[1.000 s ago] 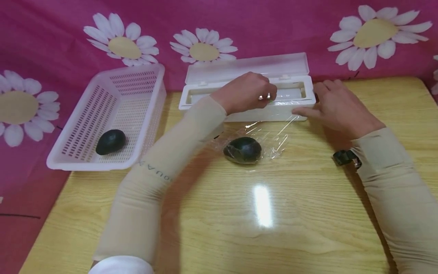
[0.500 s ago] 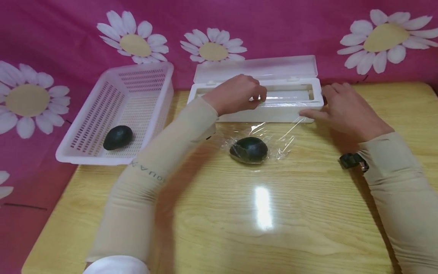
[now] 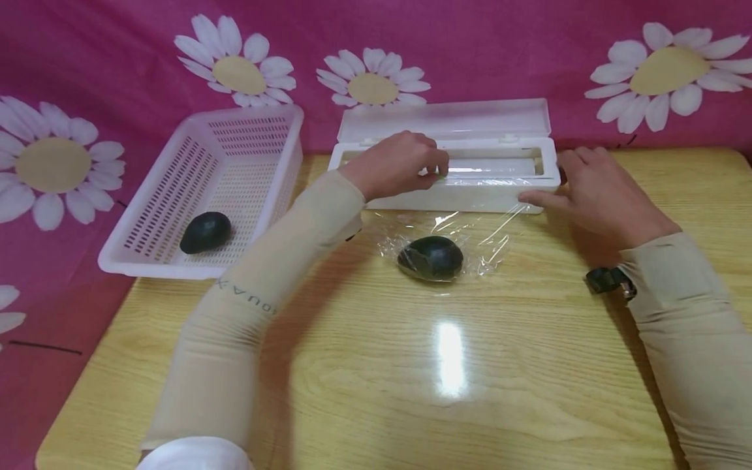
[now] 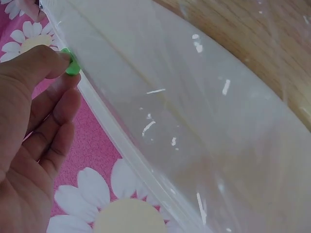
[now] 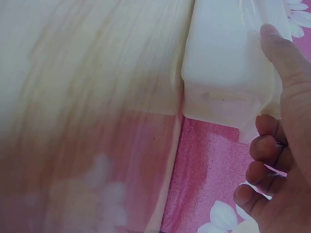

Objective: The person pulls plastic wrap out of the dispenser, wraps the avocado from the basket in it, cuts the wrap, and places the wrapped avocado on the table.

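A white cling film dispenser [image 3: 452, 196] lies with its lid [image 3: 446, 121] raised at the back of the table. My left hand [image 3: 395, 166] is over its front edge, thumb and forefinger pinching a small green slide cutter [image 4: 72, 62] in the left wrist view. At the dispenser's right end my right hand [image 3: 605, 196] holds the box, thumb on the front and fingers curled by the end. Clear cling film [image 3: 487, 238] runs from the front edge down over a dark avocado [image 3: 431, 258] on the table. Part of the dispenser's left side is hidden behind my left hand.
To the left stands a white slotted basket [image 3: 282, 189] with another dark avocado [image 3: 205, 232] inside. A pink cloth [image 3: 470, 52] with daisies hangs behind the wooden table [image 3: 376, 365]. My left forearm passes close to the basket's right side.
My left hand has slid left along the dispenser's front edge with the green slide cutter. The right hand stays at the box's end. The whole view has shifted slightly.
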Available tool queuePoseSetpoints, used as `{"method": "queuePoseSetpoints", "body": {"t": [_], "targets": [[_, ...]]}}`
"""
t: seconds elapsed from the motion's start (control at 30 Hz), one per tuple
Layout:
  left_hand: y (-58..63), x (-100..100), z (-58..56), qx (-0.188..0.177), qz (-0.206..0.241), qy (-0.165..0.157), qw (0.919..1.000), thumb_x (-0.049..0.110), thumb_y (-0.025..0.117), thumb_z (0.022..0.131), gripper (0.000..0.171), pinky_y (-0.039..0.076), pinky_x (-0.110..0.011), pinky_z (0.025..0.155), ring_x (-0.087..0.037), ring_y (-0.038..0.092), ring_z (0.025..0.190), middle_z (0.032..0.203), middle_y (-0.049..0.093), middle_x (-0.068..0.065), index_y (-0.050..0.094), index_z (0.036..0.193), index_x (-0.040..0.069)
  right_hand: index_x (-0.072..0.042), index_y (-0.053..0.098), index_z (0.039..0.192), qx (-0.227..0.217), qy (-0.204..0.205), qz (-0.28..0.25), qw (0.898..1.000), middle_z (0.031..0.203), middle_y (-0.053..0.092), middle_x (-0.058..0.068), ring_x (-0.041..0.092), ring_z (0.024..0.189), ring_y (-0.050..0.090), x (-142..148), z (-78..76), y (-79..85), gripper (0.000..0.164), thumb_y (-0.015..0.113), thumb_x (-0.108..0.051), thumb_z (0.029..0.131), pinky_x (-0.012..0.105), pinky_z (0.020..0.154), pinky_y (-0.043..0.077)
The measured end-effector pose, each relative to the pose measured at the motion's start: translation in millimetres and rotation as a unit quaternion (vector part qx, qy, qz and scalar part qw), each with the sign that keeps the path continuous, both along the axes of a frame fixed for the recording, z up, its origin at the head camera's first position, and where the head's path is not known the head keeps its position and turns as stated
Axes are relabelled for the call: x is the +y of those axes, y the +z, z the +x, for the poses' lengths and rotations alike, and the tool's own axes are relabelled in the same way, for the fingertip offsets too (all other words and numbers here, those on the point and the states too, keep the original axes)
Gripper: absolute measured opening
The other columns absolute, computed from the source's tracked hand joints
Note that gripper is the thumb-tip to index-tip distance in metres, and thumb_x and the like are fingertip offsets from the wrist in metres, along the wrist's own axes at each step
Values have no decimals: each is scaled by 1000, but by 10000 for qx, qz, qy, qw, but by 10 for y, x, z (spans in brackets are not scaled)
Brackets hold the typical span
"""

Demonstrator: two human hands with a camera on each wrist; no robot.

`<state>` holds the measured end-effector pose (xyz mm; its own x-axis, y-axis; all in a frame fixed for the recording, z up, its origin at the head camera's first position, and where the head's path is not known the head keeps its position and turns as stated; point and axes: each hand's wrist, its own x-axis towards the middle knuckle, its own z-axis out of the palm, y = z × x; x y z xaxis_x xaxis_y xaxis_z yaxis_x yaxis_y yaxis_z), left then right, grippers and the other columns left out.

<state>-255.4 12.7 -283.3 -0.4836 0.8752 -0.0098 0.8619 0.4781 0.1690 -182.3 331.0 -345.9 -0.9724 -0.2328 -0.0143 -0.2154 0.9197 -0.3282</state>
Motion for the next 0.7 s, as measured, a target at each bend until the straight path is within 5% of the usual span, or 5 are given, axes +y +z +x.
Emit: {"method": "queuePoseSetpoints", "body": {"t": [0.7], "targets": [[17, -135, 10, 95, 14, -94, 9999, 7, 64, 99, 13, 53, -37, 91, -23, 65, 87, 96, 76, -9, 76, 105, 7, 12, 50, 134, 156, 19, -15, 9999, 116, 56, 29, 49, 116, 45, 5, -8, -24, 88, 55, -68, 97, 67, 102, 39]]}}
